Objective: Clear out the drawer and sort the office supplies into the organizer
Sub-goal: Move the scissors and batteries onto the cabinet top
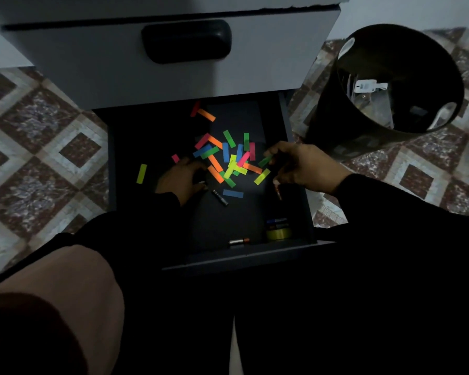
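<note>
Fingers, right hand: curled, pinching a green paper strip at the pile's right edge.
Fingers, left hand: loosely spread — resting on the drawer floor beside the pile.
Coloured strips: scattered mid-drawer.
Batteries: near the drawer's front.
Black bin: right — on tiled floor.

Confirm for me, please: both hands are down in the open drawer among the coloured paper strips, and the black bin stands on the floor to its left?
Not quite: the head view shows the black bin on the floor to the right of the drawer. Both the left hand and right hand are among the coloured paper strips.
</note>
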